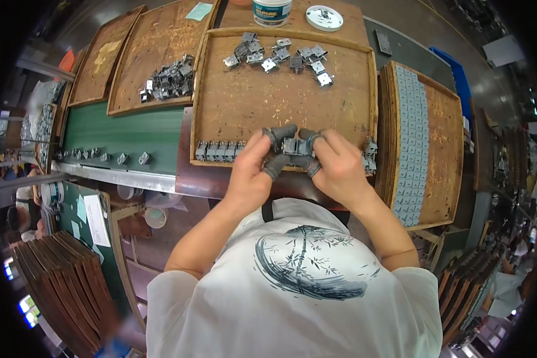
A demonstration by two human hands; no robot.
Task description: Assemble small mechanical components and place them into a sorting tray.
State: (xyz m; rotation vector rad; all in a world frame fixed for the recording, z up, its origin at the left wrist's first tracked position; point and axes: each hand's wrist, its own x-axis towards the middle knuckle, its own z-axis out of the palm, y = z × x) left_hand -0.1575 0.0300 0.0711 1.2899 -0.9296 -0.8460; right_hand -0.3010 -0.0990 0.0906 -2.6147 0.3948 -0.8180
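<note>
Both my hands wear dark finger cots on thumbs and forefingers. My left hand (258,161) and my right hand (334,156) pinch a small grey metal part (291,146) between them, at the near edge of a wooden tray (268,101). To the left of my hands, several like parts (219,150) stand in a neat row along that edge. More of them sit in the tray's near right corner (370,156). Loose metal parts (280,55) lie scattered across the far side of the tray. My fingers hide some of the held part.
Left of the tray runs a green conveyor belt (125,134) with several parts on it. A second wooden tray (155,59) holds a heap of parts. Stacked trays (444,137) with ordered rows stand on the right. A white bucket (272,13) and round lid (334,24) are beyond.
</note>
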